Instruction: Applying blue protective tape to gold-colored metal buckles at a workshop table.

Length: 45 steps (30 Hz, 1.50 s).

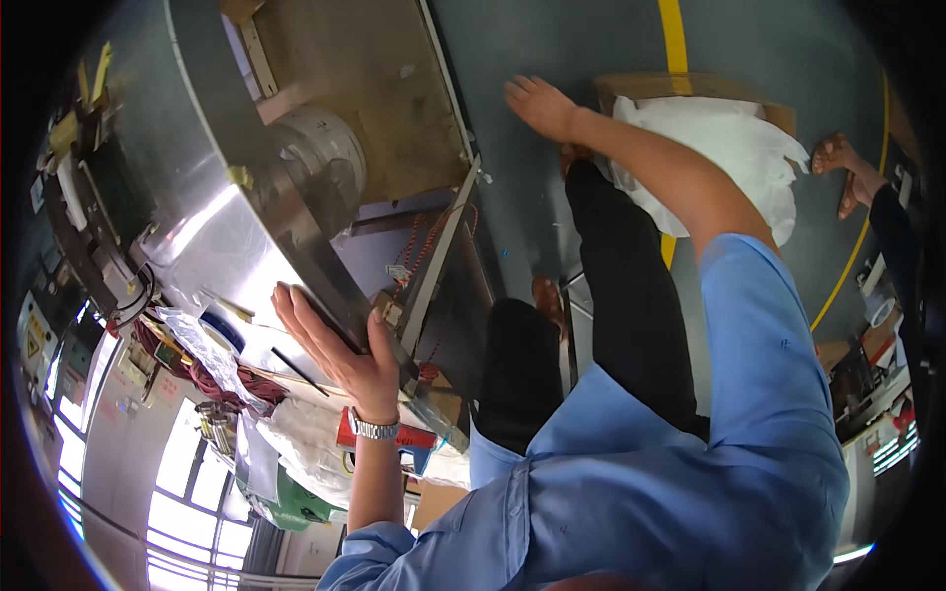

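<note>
At the steel table [212,246] edge — left hand [335,350] flat and open, gripping nothing, pressed on the slanting metal sheet; right hand [537,103] well apart, open, empty, over the floor [552,49].

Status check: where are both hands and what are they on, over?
Left hand open, palm flat on edge of large shiny steel worktable. Right hand open, stretched out in the air above grey floor, holding nothing. White plastic bag on cardboard near right arm.

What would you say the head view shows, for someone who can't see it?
A person in a blue shirt presses the left hand flat against a big metal machine. The right hand stretches out, open, above a grey floor.
</note>
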Each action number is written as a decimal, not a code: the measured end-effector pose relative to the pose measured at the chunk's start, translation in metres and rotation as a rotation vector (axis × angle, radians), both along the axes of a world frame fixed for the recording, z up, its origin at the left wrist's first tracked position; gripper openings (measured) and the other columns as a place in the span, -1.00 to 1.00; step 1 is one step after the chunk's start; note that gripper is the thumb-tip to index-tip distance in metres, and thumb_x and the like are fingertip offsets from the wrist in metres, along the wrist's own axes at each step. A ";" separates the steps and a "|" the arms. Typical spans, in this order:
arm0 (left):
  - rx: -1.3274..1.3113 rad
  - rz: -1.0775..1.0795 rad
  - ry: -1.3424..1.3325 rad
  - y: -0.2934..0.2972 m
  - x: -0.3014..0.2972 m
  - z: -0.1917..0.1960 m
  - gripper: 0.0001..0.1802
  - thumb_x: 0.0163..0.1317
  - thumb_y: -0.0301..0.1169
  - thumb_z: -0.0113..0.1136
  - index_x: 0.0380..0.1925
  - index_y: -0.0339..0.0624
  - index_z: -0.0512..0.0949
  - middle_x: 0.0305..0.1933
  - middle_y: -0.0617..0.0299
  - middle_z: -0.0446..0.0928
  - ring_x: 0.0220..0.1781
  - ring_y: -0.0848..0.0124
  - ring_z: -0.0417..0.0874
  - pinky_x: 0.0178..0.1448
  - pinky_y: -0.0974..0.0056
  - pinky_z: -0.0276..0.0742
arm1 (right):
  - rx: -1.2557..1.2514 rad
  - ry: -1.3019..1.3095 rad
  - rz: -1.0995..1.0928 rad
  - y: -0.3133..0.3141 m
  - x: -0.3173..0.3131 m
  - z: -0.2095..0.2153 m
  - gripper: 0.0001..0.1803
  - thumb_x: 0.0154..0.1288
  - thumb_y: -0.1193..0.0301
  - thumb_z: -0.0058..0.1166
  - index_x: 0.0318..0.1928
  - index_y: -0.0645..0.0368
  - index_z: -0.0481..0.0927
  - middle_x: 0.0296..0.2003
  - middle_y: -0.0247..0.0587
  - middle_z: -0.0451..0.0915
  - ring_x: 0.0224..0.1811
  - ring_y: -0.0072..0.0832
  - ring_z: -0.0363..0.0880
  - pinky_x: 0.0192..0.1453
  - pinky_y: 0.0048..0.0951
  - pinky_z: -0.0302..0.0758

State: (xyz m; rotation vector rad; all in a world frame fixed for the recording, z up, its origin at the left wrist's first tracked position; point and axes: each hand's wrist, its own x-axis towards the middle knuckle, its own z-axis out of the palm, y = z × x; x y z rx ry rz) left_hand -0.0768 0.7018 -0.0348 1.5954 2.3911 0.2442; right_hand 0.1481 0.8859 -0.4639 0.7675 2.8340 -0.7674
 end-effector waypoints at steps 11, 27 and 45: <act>-0.081 0.034 0.484 -0.068 -0.001 0.009 0.04 0.43 -0.17 0.21 0.68 -0.46 -0.11 0.72 -0.36 -0.02 0.68 -0.17 0.18 0.66 -0.16 0.13 | 0.334 -0.058 0.330 0.050 -0.151 -0.249 -0.20 0.51 0.26 0.11 0.69 -0.11 0.17 0.72 -0.20 0.03 0.79 -0.08 -0.14 0.81 0.17 -0.18; -0.164 -0.481 0.703 -0.109 -0.080 0.011 -0.37 0.48 -0.32 0.18 0.41 -0.36 0.22 0.29 -0.22 0.27 0.11 -0.06 0.44 0.08 -0.07 0.41 | -0.305 0.265 0.400 0.001 -0.241 -0.363 -0.51 0.51 0.26 0.07 0.39 -0.11 0.64 0.44 -0.17 0.55 0.63 -0.26 0.28 0.73 0.01 0.16; -0.300 0.007 0.223 -0.033 -0.009 0.033 -0.17 0.43 -0.27 0.17 0.54 -0.53 0.12 0.51 -0.29 0.28 0.42 0.00 0.50 0.39 -0.09 0.51 | -0.002 0.447 -0.160 0.028 -0.159 -0.285 -0.86 0.36 0.35 0.28 -0.15 0.10 0.76 -0.11 -0.19 0.66 0.00 -0.18 0.56 0.15 -0.17 0.49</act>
